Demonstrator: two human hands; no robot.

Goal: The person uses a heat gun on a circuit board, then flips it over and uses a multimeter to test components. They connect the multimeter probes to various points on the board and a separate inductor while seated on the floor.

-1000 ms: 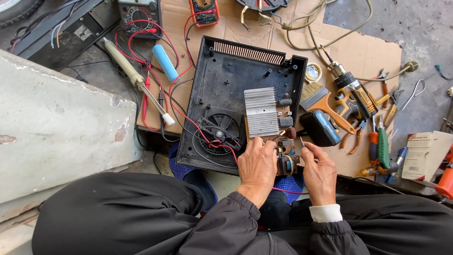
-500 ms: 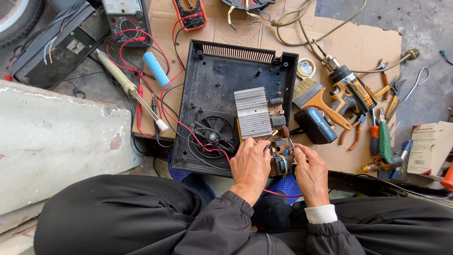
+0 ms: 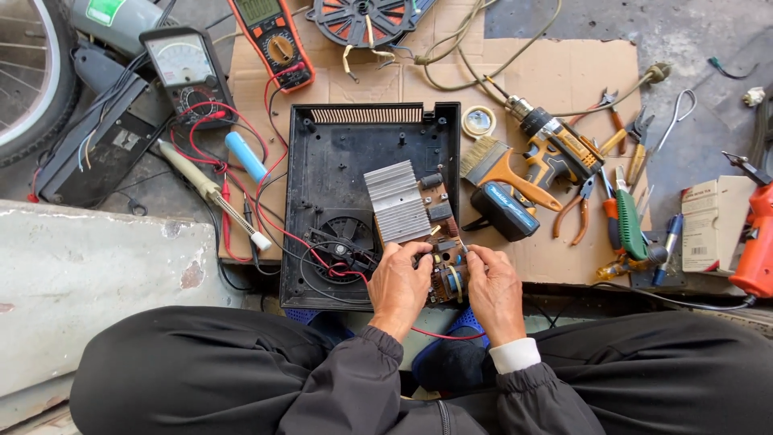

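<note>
Cardboard sheet point(image 3: 564, 72) on concrete floor carries the open black casing point(image 3: 338, 169); left hand point(image 3: 398, 286) and right hand point(image 3: 493, 288) both pinch the circuit board point(image 3: 439, 234), steadying it over the casing's near edge.

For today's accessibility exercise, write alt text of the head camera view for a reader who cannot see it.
Both hands, left hand and right hand, grip a circuit board with a ribbed metal heat sink, held over an opened black appliance casing with a fan. Two multimeters, a soldering iron, paintbrush, cordless drill and pliers surround it on cardboard.
</note>
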